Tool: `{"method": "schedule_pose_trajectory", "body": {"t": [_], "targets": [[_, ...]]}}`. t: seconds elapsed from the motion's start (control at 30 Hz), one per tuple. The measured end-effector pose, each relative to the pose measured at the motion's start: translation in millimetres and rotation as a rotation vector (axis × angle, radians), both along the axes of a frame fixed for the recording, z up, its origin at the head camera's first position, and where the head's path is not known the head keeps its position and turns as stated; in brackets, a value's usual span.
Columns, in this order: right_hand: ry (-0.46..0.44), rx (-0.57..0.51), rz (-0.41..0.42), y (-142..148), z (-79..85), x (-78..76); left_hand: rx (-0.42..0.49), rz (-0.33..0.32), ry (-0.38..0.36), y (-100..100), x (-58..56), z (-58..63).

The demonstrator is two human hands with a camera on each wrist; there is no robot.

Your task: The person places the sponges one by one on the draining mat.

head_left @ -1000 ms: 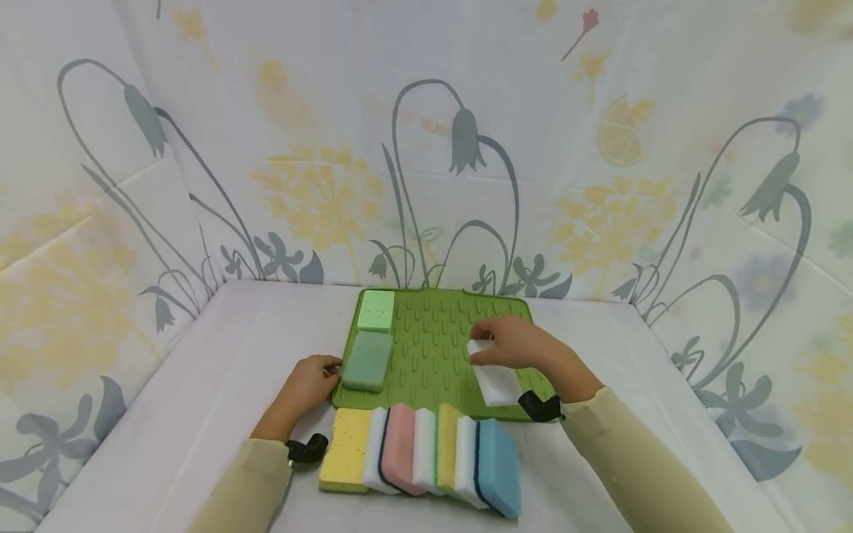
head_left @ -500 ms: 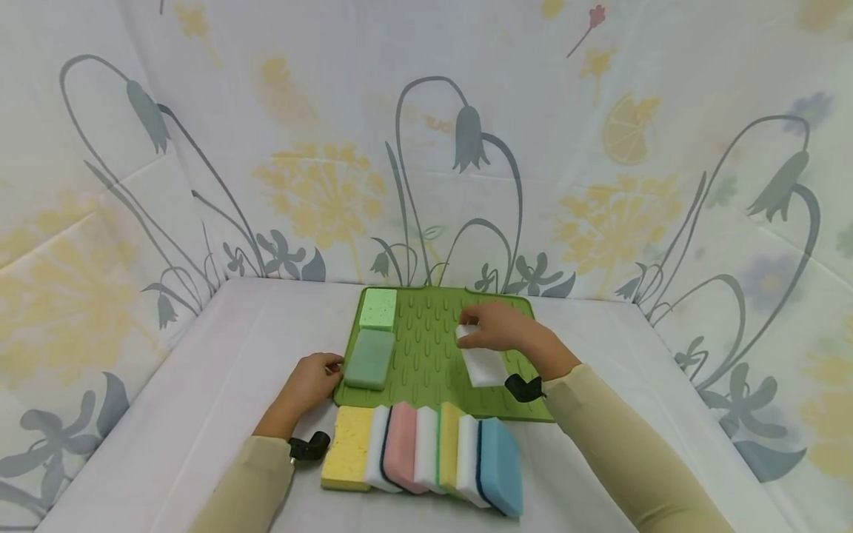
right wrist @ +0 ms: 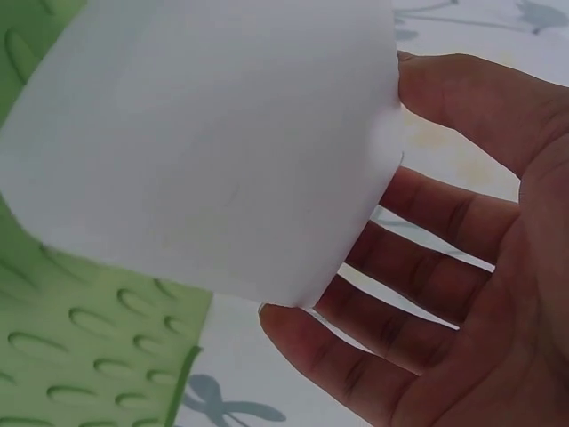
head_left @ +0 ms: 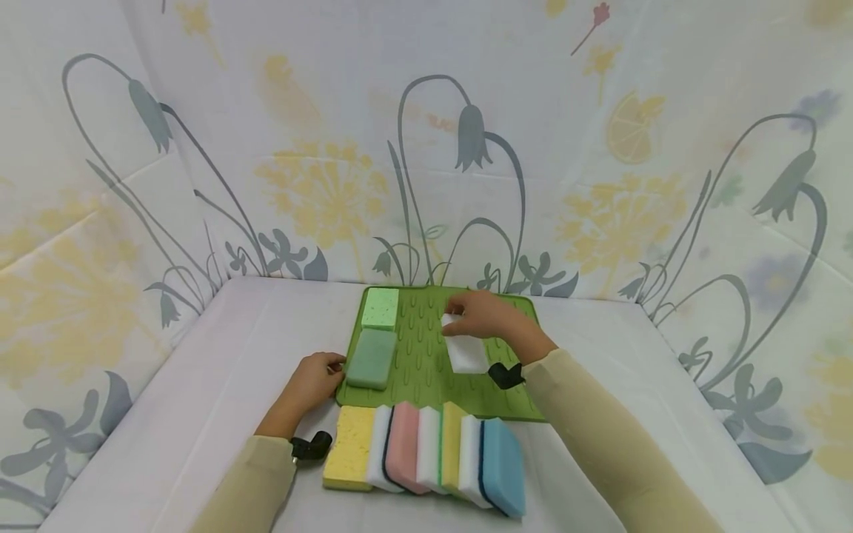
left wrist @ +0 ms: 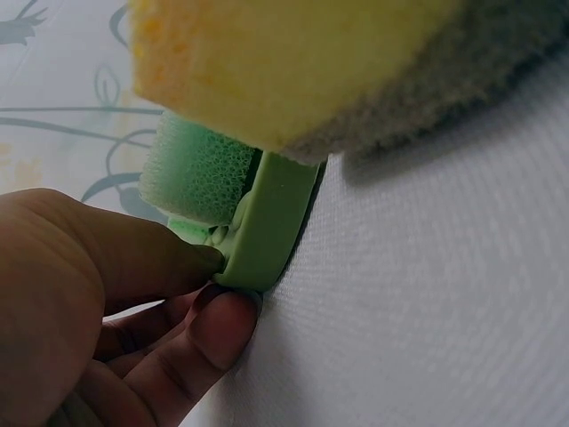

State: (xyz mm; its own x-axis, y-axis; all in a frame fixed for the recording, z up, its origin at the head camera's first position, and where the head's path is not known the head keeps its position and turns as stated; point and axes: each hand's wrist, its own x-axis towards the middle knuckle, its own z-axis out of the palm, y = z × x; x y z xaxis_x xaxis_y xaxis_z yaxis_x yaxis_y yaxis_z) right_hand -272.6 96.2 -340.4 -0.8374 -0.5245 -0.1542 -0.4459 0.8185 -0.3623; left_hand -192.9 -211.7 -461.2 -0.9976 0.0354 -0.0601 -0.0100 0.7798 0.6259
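Observation:
My left hand (head_left: 313, 381) pinches the left edge of the green ridged mat (head_left: 426, 389), thumb above and a finger below, as the left wrist view shows. Over the mat's middle my right hand (head_left: 489, 318) grips a white sponge (head_left: 468, 357) by its far end. Seen from the right wrist, thumb and fingers hold the edges of that plain white block (right wrist: 213, 160), with mat below it. Along the mat's left side lie a pale green speckled sponge (head_left: 380, 308) and, nearer, a darker green sponge (head_left: 372, 359).
In front of the mat, a leaning row of sponges includes a yellow one (head_left: 349, 448), a pink one (head_left: 403, 448) and a blue one (head_left: 503, 470), with white ones between. A white table (head_left: 220, 377) lies beneath, and a flower-patterned cloth (head_left: 320, 96) hangs behind.
My right hand has moved left and away from me over the mat, carrying the white sponge. The left hand has stayed at the mat's edge.

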Motion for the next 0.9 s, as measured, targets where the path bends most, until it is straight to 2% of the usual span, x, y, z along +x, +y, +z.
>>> {"method": "schedule_pose_trajectory", "body": {"t": [0.23,0.57,0.9], "targets": [[-0.043,-0.051,-0.017,-13.2,-0.8,-4.2,0.01,0.003,0.003,0.1,-0.6,-0.6],[0.004,-0.05,0.007,-25.9,-11.6,-19.6,-0.008,0.001,0.011,0.4,-0.7,-1.2],[-0.006,-0.034,-0.042,-38.1,-16.1,-27.7,-0.016,-0.002,0.017,0.3,0.0,-0.4]]}}
